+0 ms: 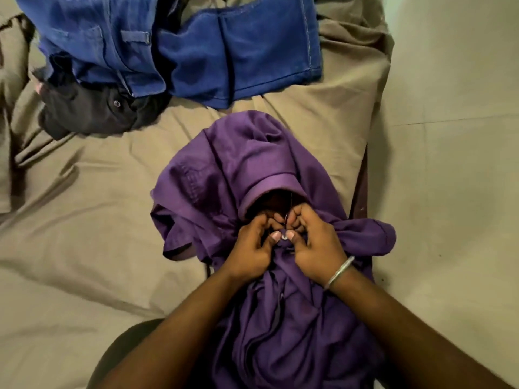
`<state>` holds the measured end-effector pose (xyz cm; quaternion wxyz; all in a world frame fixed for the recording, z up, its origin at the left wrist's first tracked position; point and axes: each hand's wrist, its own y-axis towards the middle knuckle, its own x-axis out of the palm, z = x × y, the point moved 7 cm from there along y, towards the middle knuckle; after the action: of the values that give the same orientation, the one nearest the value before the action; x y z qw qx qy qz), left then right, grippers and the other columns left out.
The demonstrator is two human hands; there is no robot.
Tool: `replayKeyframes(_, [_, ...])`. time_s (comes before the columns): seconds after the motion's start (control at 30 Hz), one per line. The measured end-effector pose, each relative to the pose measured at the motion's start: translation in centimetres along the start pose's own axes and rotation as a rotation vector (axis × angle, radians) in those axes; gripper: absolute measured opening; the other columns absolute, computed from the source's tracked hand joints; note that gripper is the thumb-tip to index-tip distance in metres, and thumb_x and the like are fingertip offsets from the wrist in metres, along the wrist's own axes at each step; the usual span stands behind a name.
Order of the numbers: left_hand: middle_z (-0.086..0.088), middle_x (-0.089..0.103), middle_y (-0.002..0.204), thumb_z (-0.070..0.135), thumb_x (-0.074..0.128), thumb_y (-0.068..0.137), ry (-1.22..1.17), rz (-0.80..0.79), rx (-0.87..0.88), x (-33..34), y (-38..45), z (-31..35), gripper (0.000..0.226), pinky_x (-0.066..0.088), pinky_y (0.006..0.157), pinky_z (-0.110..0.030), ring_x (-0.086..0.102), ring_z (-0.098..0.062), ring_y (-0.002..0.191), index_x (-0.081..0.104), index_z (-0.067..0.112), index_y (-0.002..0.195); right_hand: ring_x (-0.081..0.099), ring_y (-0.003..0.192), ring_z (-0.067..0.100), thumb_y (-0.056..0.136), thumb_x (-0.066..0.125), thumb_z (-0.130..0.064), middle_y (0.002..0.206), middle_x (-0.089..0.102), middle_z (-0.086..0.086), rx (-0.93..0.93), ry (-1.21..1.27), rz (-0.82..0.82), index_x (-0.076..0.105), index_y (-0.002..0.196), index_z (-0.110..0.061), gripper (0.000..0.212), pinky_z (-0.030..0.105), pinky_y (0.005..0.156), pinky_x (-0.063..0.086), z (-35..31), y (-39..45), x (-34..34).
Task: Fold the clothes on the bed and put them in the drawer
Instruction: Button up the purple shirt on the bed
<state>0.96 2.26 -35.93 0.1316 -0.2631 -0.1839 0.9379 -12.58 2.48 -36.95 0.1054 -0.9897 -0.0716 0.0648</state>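
Note:
A crumpled purple shirt point(238, 169) lies on the tan bedsheet point(84, 220), its collar opening facing me. My left hand point(252, 248) and my right hand point(314, 245) meet at the shirt's front just below the collar. Both pinch the fabric around a small white button between the thumbs. A silver bangle point(338, 272) sits on my right wrist. Blue jeans point(179, 43) lie spread at the far side of the bed, partly over a black garment point(92, 110). No drawer is in view.
The bed's right edge runs along a pale tiled floor point(449, 136). A dark rounded shape point(123, 352), maybe my knee, shows at the bottom left. Rumpled sheet folds bunch at the far left.

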Motion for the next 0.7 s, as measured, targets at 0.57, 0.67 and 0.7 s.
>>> replayKeyframes(0.57, [0.007, 0.068, 0.105, 0.031, 0.069, 0.082, -0.016, -0.098, -0.122, 0.3, 0.6, 0.0, 0.031, 0.047, 0.104, -0.040, 0.064, -0.012, 0.107, 0.064, 0.014, 0.107, 0.060, 0.087, 0.032, 0.087, 0.056, 0.006, 0.086, 0.058, 0.014, 0.237, 0.225, -0.103, 0.049, 0.089, -0.014, 0.022, 0.034, 0.083, 0.052, 1.3, 0.5, -0.2])
replayKeyframes(0.67, [0.003, 0.069, 0.109, 0.029, 0.065, 0.080, 0.021, -0.058, -0.128, 0.1, 0.6, 0.1, 0.033, 0.047, 0.102, -0.041, 0.063, -0.016, 0.109, 0.066, 0.010, 0.107, 0.059, 0.082, 0.019, 0.088, 0.058, 0.003, 0.085, 0.060, 0.005, 0.262, 0.261, -0.120, 0.053, 0.091, -0.018, 0.022, 0.028, 0.079, 0.052, 1.1, 0.6, -0.4])
replayKeyframes(0.7, [0.004, 0.069, 0.109, 0.029, 0.064, 0.079, 0.032, -0.048, -0.138, 0.2, 0.5, 0.2, 0.035, 0.046, 0.103, -0.043, 0.063, -0.017, 0.109, 0.066, 0.010, 0.109, 0.061, 0.083, 0.018, 0.087, 0.060, 0.001, 0.086, 0.062, 0.005, 0.259, 0.254, -0.116, 0.054, 0.092, -0.019, 0.021, 0.026, 0.079, 0.053, 0.9, 0.7, -0.5])
